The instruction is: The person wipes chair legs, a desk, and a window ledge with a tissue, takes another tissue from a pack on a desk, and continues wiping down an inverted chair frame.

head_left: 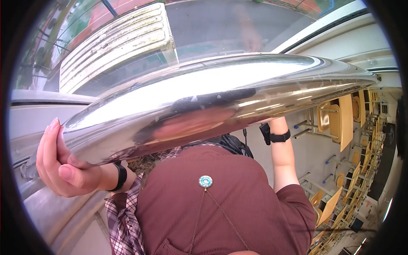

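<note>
A thick, shiny metal rail (pixel 204 102) crosses the view in front of my chest, bent by the wide lens. At its left end, my left hand (pixel 57 163) curls around the rail, with the thumb on the near side and the fingers beyond. My right forearm (pixel 282 159) reaches up to the rail's underside, a black band (pixel 280 137) around its wrist. The rail hides my right hand, so its fingers do not show. Below the rail is my maroon shirt, with a round pendant (pixel 205 181) on a chain.
Beyond the rail is window glass (pixel 221 25), with a dirty white ridged box (pixel 119 46) outside. Window frame (pixel 344 40) runs along the upper right. Several wooden desks and chairs (pixel 335 121) stand on the right. A plaid cloth (pixel 127 216) hangs at my left side.
</note>
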Motion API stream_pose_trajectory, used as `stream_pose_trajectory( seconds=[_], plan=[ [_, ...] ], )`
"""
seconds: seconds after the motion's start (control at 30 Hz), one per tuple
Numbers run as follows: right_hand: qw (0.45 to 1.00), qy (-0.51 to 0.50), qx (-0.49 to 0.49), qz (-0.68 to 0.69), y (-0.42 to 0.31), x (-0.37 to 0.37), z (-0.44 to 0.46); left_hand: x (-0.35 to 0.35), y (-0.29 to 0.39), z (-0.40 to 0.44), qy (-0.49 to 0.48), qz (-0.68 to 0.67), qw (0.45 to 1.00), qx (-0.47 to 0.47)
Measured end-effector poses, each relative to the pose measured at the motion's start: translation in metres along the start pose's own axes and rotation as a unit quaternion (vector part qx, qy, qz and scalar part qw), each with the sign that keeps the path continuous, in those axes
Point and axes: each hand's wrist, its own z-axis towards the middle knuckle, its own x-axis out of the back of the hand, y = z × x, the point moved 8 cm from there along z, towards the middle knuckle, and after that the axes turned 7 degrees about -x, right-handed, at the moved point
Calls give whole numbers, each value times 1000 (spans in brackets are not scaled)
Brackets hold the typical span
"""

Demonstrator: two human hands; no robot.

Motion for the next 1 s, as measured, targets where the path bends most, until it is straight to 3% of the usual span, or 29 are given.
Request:
stream_pose_trajectory(
  seconds=[0.4, 0.8, 1.0],
  plan=[
    [1000, -20, -2, -2, 3, -1, 14, -4, 1, 0, -7, 16, 1000, -12],
    [1000, -23, -7, -12, 4, 16, -10, -4, -4, -2, 2, -20, 998, 59],
    [999, -27, -12, -19, 5, 29, -35, -2, 0, 2, -14, -11, 999, 30]
  ],
)
